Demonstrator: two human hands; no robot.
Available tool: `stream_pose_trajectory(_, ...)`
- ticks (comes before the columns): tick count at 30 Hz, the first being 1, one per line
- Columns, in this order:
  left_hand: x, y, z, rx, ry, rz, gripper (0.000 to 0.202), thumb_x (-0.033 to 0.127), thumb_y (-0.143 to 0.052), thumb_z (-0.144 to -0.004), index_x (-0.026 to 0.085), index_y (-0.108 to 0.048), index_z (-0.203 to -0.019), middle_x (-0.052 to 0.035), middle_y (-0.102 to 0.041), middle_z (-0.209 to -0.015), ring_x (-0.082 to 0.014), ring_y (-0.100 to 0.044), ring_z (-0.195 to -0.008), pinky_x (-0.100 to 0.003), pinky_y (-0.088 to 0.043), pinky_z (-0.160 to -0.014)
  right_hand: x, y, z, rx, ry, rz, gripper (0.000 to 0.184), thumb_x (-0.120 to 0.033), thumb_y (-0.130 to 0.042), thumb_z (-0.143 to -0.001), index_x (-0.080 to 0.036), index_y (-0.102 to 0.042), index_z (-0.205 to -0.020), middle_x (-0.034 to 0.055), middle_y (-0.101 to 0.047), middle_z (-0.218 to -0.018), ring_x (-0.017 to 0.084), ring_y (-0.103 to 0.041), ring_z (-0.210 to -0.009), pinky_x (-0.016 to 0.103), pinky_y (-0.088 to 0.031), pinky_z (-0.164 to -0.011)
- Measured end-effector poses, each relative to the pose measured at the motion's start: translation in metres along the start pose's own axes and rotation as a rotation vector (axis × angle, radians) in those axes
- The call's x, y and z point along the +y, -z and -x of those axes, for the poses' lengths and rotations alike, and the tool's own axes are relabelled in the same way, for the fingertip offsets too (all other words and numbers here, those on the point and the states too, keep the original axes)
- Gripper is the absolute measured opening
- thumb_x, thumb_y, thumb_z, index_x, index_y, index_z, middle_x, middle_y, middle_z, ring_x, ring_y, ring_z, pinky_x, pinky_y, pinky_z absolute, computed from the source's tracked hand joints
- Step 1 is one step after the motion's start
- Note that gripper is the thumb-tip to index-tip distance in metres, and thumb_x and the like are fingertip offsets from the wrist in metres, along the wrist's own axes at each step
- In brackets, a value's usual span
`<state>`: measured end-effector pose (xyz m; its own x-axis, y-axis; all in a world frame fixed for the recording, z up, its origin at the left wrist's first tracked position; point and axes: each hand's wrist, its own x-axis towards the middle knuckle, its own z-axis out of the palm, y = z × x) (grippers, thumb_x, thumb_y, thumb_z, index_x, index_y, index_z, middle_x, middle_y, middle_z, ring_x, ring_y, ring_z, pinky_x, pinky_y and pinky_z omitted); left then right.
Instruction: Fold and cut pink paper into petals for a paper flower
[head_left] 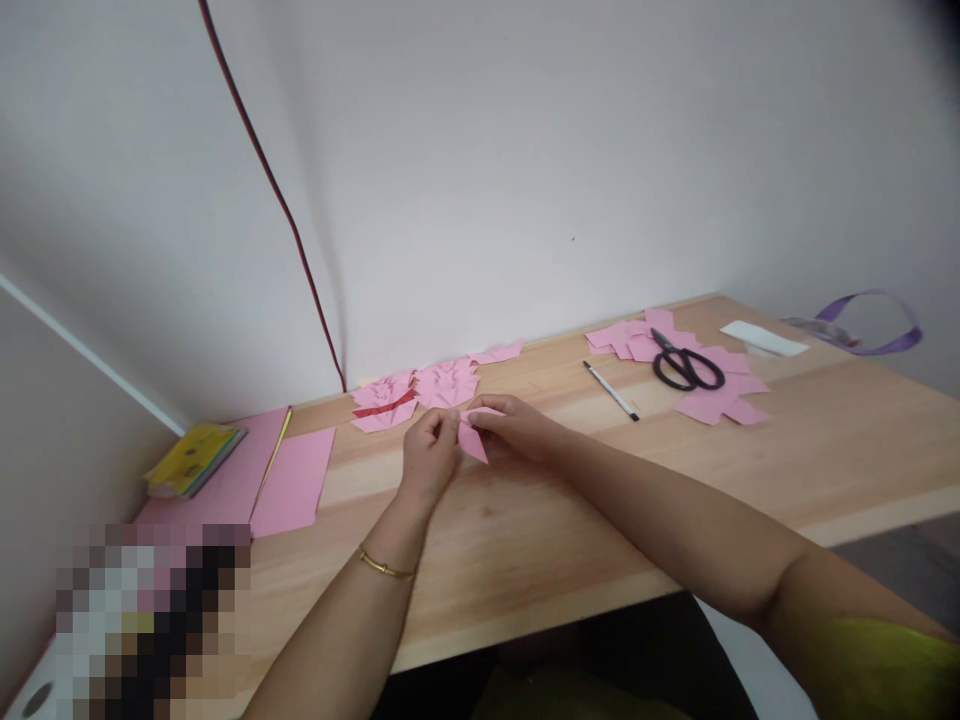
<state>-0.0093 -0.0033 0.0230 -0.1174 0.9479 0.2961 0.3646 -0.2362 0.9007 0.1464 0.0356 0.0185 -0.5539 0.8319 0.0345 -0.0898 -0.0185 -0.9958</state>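
A small piece of pink paper (pixel 472 443) is held between my two hands above the middle of the wooden table. My left hand (pixel 431 450) pinches its left side, thumb and fingers pressed together. On the other side my right hand (pixel 514 425) grips the paper's upper right part, and its fingers cover some of it. One pointed flap hangs down below the fingertips. Just beyond the hands lie creased pink paper pieces (pixel 448 383), and a red strip (pixel 384 405) rests across those on the left.
Black-handled scissors (pixel 688 368) lie on pink paper cutouts (pixel 724 385) at the right, beside a pen (pixel 611 390) and a white strip (pixel 765 338). Pink sheets (pixel 296 480), a yellow pencil (pixel 276 450) and a yellow packet (pixel 193 460) are at left. A wall borders the table's back.
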Motion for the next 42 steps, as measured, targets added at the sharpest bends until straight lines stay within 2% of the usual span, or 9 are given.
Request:
stream_pose_trajectory(6, 0.005, 0.001, 0.0, -0.04, 0.02, 0.024, 0.027, 0.035, -0.054, -0.081, 0.018, -0.058, -0.06, 0.0018, -0.052, -0.057, -0.0122, -0.045, -0.057, -0.024, -0.034, -0.057, -0.003, 0.001, 0.002, 0.036, 0.026, 0.09, 0.02, -0.035, -0.057, -0.077, -0.015, -0.06, -0.079, 0.0002, -0.057, -0.073, 0.012, -0.049, -0.067, 0.024, -0.037, -0.063)
stream_pose_trajectory(15, 0.001, 0.0, -0.001, -0.012, 0.075, 0.032, 0.022, 0.037, -0.058, -0.078, 0.017, -0.064, -0.071, 0.0026, -0.054, -0.056, -0.0109, -0.045, -0.053, -0.023, -0.035, -0.054, -0.004, 0.0, 0.002, 0.025, 0.083, 0.186, 0.021, -0.035, -0.05, -0.082, -0.016, -0.058, -0.081, -0.0002, -0.055, -0.073, 0.012, -0.048, -0.068, 0.024, -0.037, -0.066)
stream_pose_trajectory(29, -0.005, 0.002, -0.002, 0.009, 0.071, -0.016, 0.023, 0.039, -0.057, -0.079, 0.018, -0.065, -0.074, 0.0027, -0.053, -0.055, -0.0117, -0.047, -0.054, -0.024, -0.037, -0.056, -0.004, -0.006, 0.004, 0.04, 0.095, 0.257, 0.027, -0.038, -0.045, -0.085, -0.016, -0.058, -0.091, 0.0033, -0.061, -0.09, 0.016, -0.052, -0.082, 0.028, -0.039, -0.075)
stream_pose_trajectory(34, -0.006, 0.002, -0.002, 0.0, 0.068, -0.017, 0.022, 0.038, -0.056, -0.08, 0.018, -0.064, -0.074, 0.0027, -0.053, -0.056, -0.0118, -0.046, -0.054, -0.024, -0.037, -0.056, -0.003, -0.004, 0.004, 0.046, 0.086, 0.241, 0.026, -0.038, -0.047, -0.084, -0.015, -0.059, -0.09, 0.003, -0.06, -0.086, 0.015, -0.052, -0.079, 0.027, -0.039, -0.073)
stream_pose_trajectory(42, -0.006, 0.001, -0.002, 0.051, 0.049, -0.011, 0.022, 0.037, -0.056, -0.08, 0.018, -0.06, -0.069, 0.0022, -0.051, -0.057, -0.0117, -0.045, -0.056, -0.024, -0.036, -0.057, 0.004, -0.007, 0.002, 0.052, 0.033, 0.112, 0.026, -0.042, -0.052, -0.08, -0.016, -0.057, -0.084, 0.0009, -0.059, -0.078, 0.012, -0.05, -0.07, 0.023, -0.039, -0.063)
